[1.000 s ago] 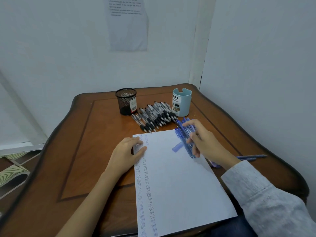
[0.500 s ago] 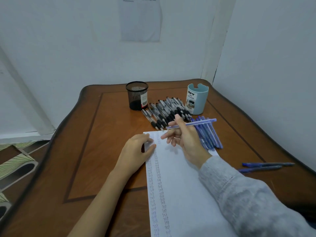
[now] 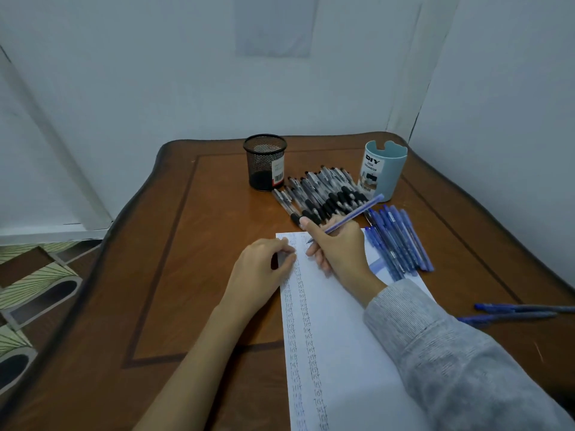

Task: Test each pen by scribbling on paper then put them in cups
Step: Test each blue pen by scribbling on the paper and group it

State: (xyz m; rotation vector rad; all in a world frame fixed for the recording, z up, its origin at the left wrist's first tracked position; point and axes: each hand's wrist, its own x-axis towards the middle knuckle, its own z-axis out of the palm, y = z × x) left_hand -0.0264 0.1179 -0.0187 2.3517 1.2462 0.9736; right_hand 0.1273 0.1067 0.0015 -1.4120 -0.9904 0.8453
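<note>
While the right hand [image 3: 339,250] has its grip closed round a blue pen [image 3: 351,217], tip at the top of the paper [image 3: 342,321] near frame centre, the left hand [image 3: 261,269] rests loosely curled on the sheet's left edge, holding nothing. Best approach: pin the sheet and scribble short and light, right of the written columns. Mesh cup [image 3: 265,163] and blue cup [image 3: 381,172] sit upper centre, with black pens [image 3: 323,194] between them. Brown wooden counter [image 3: 186,259], pale walls, patterned floor at lower left.

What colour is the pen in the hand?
Blue pen, held by the right hand; head view.
</note>
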